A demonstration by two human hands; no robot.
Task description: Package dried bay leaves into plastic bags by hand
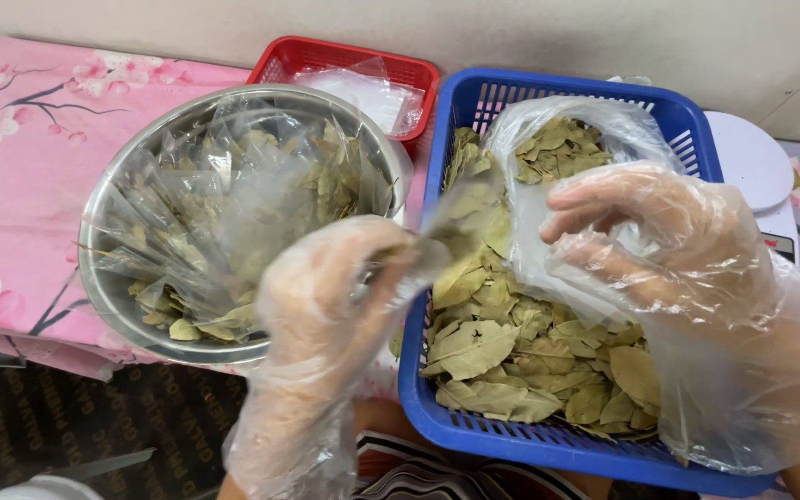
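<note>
- Head view: a blue basket point(437, 176) half filled with dried bay leaves point(502, 347) is seen on the right of a surface point(20, 194) covered by a pink flowered cloth.
- A small clear bag point(562, 153), partly filled with leaves, is held over the basket; its mouth is gripped by the right hand point(659, 245), gloved in loose plastic, with the fingers curled shut on the film.
- The left hand point(331, 296), also gloved, is closed narrowly on the bag's near edge or on a leaf at it; which of the two cannot be told.
- A steel bowl point(104, 241) lined with clear plastic and holding more leaves is seen to the left, just beside the basket.
- A red basket point(275, 60) with clear bags point(363, 93) lies behind the bowl, and a white scale point(752, 162) is partly hidden behind the blue basket.
- Risk, as judged: the thin film could be torn by a stiff leaf edge, or the slippery gloves could let the bag slide, so that leaves would be spilled; any loss would probably be caught by the basket below.
</note>
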